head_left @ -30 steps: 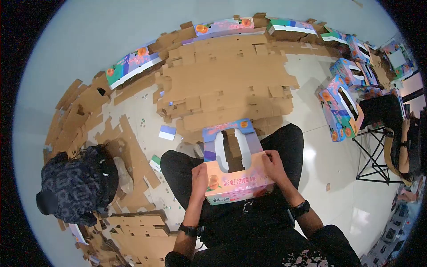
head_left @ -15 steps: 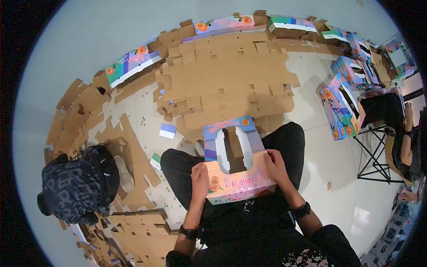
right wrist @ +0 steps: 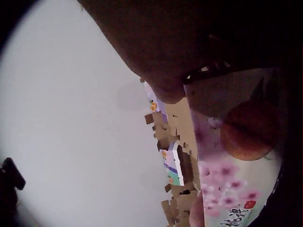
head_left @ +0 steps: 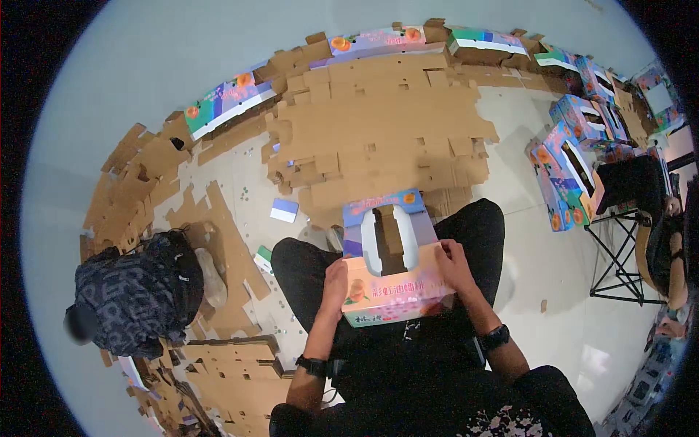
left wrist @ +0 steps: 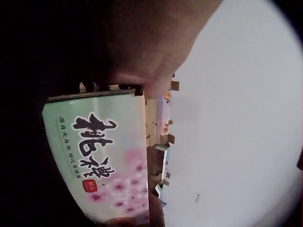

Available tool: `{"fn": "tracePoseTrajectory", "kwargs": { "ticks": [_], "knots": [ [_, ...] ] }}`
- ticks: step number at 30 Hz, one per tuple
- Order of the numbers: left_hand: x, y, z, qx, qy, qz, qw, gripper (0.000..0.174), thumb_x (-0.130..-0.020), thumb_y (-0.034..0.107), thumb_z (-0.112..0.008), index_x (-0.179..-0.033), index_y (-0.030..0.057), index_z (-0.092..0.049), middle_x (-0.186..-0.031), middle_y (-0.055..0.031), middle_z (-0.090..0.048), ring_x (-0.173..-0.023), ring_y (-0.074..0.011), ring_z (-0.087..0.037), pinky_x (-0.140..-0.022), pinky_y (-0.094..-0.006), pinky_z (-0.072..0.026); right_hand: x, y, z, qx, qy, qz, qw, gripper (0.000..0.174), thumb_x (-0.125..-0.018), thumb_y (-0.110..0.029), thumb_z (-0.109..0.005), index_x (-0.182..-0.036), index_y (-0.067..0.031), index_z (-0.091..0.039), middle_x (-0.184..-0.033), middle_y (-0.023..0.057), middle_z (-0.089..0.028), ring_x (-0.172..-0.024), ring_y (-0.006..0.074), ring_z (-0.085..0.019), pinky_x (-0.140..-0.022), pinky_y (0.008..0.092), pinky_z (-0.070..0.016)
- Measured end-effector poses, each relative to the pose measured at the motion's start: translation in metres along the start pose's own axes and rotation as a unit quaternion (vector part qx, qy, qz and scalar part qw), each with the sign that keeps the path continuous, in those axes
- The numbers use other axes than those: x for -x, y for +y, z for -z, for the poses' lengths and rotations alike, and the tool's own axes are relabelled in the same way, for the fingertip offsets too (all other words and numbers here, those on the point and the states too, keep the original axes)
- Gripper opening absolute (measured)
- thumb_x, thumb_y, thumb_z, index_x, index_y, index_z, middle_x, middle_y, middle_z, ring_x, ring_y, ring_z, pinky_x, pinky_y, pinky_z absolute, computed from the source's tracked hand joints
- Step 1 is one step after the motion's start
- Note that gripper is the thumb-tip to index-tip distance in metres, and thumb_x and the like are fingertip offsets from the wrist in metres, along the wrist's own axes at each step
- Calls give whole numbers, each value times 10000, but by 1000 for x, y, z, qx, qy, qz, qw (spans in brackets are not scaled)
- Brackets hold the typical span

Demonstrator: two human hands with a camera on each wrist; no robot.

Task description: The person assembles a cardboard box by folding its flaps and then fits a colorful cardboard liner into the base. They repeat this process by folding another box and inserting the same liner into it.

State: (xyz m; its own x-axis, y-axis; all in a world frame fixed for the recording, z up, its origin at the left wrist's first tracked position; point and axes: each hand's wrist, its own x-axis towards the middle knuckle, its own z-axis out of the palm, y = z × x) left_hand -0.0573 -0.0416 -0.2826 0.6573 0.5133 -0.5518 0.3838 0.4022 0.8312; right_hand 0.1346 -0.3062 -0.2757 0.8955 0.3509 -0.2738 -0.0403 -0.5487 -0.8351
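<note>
A printed peach gift box [head_left: 397, 290] with a long oval opening in its top sits over my lap, between my knees. My left hand [head_left: 334, 289] grips its left edge, while my right hand [head_left: 455, 268] holds the right edge, fingers bent over the upper corner. In the left wrist view the box's pale green end panel [left wrist: 99, 156] shows dark characters and pink blossoms. The right wrist view catches a peach picture [right wrist: 251, 130] on the box, with part of the hand in deep shadow. The box's underside is hidden.
Flattened brown cardboard [head_left: 378, 116] is spread ahead on the tiled floor. Unfolded printed cartons [head_left: 229, 105] line the wall. Finished-looking boxes [head_left: 568, 175] stand at right beside a folding stool [head_left: 622, 255] and another person's arm [head_left: 677, 273]. A dark backpack [head_left: 138, 291] lies at left.
The head view has swung slightly left, so the surroundings sit further right. The box has tilted a little, showing more of its near panel. Both hands keep their hold.
</note>
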Motion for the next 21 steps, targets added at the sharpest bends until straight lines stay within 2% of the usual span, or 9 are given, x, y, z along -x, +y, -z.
{"fn": "tracePoseTrajectory", "kwargs": {
  "ticks": [3,6,9,12,13,16,18,19,21],
  "knots": [
    [10,33,-9,-27,-28,38,999,367,-1064,239,-455,-1299,5,-614,-1214,-131,-659,-1097,-206,-640,-971,-332,-501,-9,10,-1,-30,-32,9,999,316,-955,-233,-657,-1202,-40,-621,-1094,194,-617,-1041,327,-604,-929,438,-500],
    [-3,1,3,-41,-3,21,999,359,-1064,257,-454,-1299,27,-598,-1144,-113,-684,-1013,-213,-669,-936,-341,-520,-14,25,-4,-23,-48,0,999,336,-950,-226,-665,-1226,-42,-611,-1090,186,-643,-1054,328,-617,-939,435,-504],
    [7,-1,-13,57,94,-6,994,341,-1068,282,-457,-1290,56,-581,-1146,-117,-683,-932,-233,-700,-788,-357,-576,-10,23,-4,-52,-33,-45,997,369,-958,-244,-665,-1253,-29,-607,-1134,190,-665,-1070,335,-639,-955,430,-511],
    [10,33,-7,110,-61,176,976,397,-1045,275,-499,-1401,99,-497,-1270,-119,-637,-1050,-256,-676,-860,-377,-568,-6,10,2,-62,-47,-48,996,405,-976,-264,-656,-1286,-8,-600,-1186,202,-668,-1086,343,-654,-968,420,-515],
    [16,42,-13,137,-74,160,975,429,-1036,253,-523,-1426,88,-459,-1289,-123,-622,-1083,-253,-662,-897,-388,-556,-3,4,7,-56,-58,-40,996,418,-983,-269,-651,-1298,-1,-597,-1203,207,-666,-1092,346,-657,-973,415,-516],
    [48,80,-26,178,-84,123,973,543,-1007,211,-592,-1485,70,-376,-1316,-132,-599,-1161,-253,-629,-984,-416,-530,19,-22,27,-18,-29,76,997,416,-997,-262,-634,-1309,10,-596,-1181,212,-667,-1092,346,-655,-972,407,-516],
    [75,101,-29,154,-62,115,979,600,-986,213,-634,-1503,76,-362,-1293,-132,-610,-1183,-264,-623,-1007,-428,-526,39,-61,52,-48,-26,92,994,419,-982,-219,-644,-1329,8,-584,-1211,206,-656,-1114,364,-641,-1004,422,-502],
    [81,99,-24,181,-68,142,971,689,-956,177,-685,-1535,94,-320,-1312,-155,-585,-1219,-275,-603,-1038,-439,-519,52,-79,65,-63,-26,97,993,424,-974,-198,-649,-1339,7,-579,-1225,203,-650,-1124,373,-634,-1020,430,-494],
    [100,102,-42,194,-36,69,978,762,-922,118,-719,-1548,106,-285,-1346,-172,-542,-1231,-291,-586,-1034,-445,-523,66,-105,92,101,67,191,974,502,-921,-194,-700,-1367,-9,-563,-1289,189,-630,-1174,385,-607,-1032,460,-476]
  ]
}}
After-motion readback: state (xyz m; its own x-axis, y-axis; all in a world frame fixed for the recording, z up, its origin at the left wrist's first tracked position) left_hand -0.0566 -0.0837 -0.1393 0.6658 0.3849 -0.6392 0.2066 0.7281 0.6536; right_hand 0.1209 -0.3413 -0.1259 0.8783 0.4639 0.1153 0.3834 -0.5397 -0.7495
